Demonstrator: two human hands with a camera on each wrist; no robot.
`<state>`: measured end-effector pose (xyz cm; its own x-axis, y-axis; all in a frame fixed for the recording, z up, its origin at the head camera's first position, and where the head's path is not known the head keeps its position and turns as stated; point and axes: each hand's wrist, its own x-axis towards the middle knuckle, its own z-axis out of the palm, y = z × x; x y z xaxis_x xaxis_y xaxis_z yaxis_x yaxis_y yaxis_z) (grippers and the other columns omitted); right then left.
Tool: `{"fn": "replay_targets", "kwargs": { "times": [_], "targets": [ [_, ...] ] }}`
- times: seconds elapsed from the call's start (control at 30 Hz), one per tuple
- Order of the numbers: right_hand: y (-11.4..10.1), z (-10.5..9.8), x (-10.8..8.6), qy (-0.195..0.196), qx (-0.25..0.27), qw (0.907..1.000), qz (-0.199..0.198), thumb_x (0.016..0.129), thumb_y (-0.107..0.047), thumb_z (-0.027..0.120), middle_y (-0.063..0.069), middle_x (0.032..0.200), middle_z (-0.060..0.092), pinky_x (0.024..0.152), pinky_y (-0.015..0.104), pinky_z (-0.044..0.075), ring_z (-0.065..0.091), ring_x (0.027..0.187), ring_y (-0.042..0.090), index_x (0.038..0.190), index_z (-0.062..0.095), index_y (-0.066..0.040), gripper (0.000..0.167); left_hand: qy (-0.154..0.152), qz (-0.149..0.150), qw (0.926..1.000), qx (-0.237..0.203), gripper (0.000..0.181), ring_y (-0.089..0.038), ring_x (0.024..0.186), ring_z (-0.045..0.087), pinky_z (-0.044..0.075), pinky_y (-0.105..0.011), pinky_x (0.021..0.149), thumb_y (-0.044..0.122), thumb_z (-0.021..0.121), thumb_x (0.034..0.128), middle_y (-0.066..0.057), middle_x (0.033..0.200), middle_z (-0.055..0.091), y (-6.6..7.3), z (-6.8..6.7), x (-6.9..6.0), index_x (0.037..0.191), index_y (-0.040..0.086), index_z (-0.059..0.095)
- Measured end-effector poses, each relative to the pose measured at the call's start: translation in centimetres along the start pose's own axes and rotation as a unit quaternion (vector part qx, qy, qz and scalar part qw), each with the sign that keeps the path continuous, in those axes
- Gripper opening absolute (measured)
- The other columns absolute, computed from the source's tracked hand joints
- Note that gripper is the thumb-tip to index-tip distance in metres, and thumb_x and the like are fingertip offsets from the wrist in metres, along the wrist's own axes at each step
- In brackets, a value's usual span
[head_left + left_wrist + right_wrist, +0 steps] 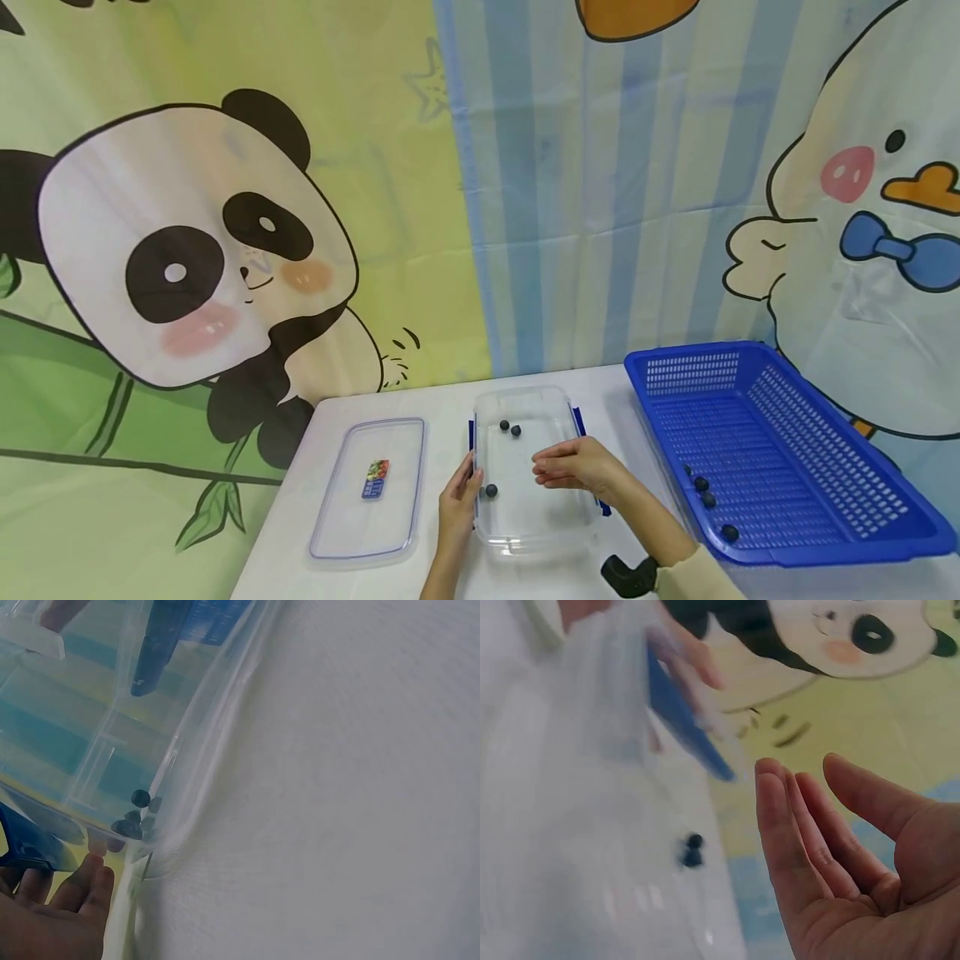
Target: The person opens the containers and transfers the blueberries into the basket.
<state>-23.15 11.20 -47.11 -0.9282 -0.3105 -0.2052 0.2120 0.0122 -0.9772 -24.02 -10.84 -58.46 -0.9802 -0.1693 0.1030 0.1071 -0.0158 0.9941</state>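
Observation:
A clear plastic food container (525,521) with blue side clips stands uncovered on the white table. Inside it lie 3 small, dark, round balls (491,491), two toward the far end and one by the left wall. My left hand (457,500) holds the container's left side, and its fingertips touch the outer wall by a blue clip (34,844) in the left wrist view. Over the container's right half hovers my right hand (577,467). Its fingers (776,825) are nearly straight and together, the thumb apart, with nothing visible in the palm.
Left of the container lies its clear lid (352,533), flat, bearing a colourful label (376,479). A blue plastic basket (825,554) stands on the right with several dark balls (730,532) along its left side. Behind the table hangs a printed curtain (555,208).

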Motion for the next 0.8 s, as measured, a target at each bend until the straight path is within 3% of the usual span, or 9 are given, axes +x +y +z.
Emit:
{"fn": "replay_targets", "kwargs": {
  "times": [0.2, 0.33, 0.5, 0.63, 0.8],
  "targets": [
    [1.9, 3.5, 2.8, 0.016, -0.061, 0.9973, 0.037, 0.081, 0.003, 0.066, 0.018, 0.084, 0.068, 0.07, 0.037, 0.058, 0.068, 0.076, 0.027, 0.102, 0.063, 0.014, 0.023, -0.012, -0.018, 0.9997, -0.01, 0.046, -0.032, 0.127, 0.038, 0.031, -0.036, 0.104, 0.019, 0.06, 0.0907, -0.018, 0.136, 0.044, 0.8, 0.0, -0.1, 0.132, 0.002, 0.049],
    [2.9, 4.6, 4.1, 0.031, -0.109, 0.9913, 0.067, 0.078, 0.006, 0.067, 0.016, 0.078, 0.068, 0.066, 0.034, 0.058, 0.068, 0.071, 0.025, 0.099, 0.064, 0.012, 0.022, -0.019, -0.026, 0.9994, -0.009, 0.046, -0.034, 0.128, 0.036, 0.03, -0.039, 0.104, 0.017, 0.059, 0.0915, -0.021, 0.136, 0.042, 2.6, -0.2, -0.7, 0.132, -0.001, 0.047],
    [3.4, 5.6, 5.3, 0.044, -0.129, 0.986, 0.096, 0.077, 0.007, 0.068, 0.014, 0.077, 0.068, 0.065, 0.032, 0.058, 0.068, 0.069, 0.023, 0.097, 0.065, 0.011, 0.021, -0.022, -0.028, 0.9993, -0.002, 0.047, -0.033, 0.128, 0.036, 0.03, -0.037, 0.104, 0.019, 0.058, 0.092, -0.02, 0.137, 0.042, 4.0, -0.1, -1.0, 0.133, -0.001, 0.046],
    [3.9, 6.1, 6.2, 0.066, -0.113, 0.985, 0.112, 0.076, 0.009, 0.067, 0.014, 0.077, 0.068, 0.066, 0.031, 0.058, 0.068, 0.069, 0.022, 0.095, 0.065, 0.012, 0.019, -0.025, -0.028, 0.9992, -0.015, 0.047, -0.033, 0.128, 0.036, 0.031, -0.036, 0.104, 0.017, 0.059, 0.0914, -0.019, 0.137, 0.042, 3.6, -0.1, -0.8, 0.132, -0.001, 0.046],
    [5.1, 6.4, 7.0, 0.096, -0.065, 0.9852, 0.126, 0.078, 0.012, 0.064, 0.018, 0.075, 0.068, 0.066, 0.031, 0.058, 0.067, 0.067, 0.021, 0.095, 0.064, 0.014, 0.016, -0.017, -0.03, 0.999, -0.029, 0.047, -0.032, 0.128, 0.037, 0.031, -0.035, 0.104, 0.02, 0.061, 0.0897, -0.016, 0.137, 0.043, 1.1, -0.2, 0.0, 0.132, 0.003, 0.048]
  ]
}}
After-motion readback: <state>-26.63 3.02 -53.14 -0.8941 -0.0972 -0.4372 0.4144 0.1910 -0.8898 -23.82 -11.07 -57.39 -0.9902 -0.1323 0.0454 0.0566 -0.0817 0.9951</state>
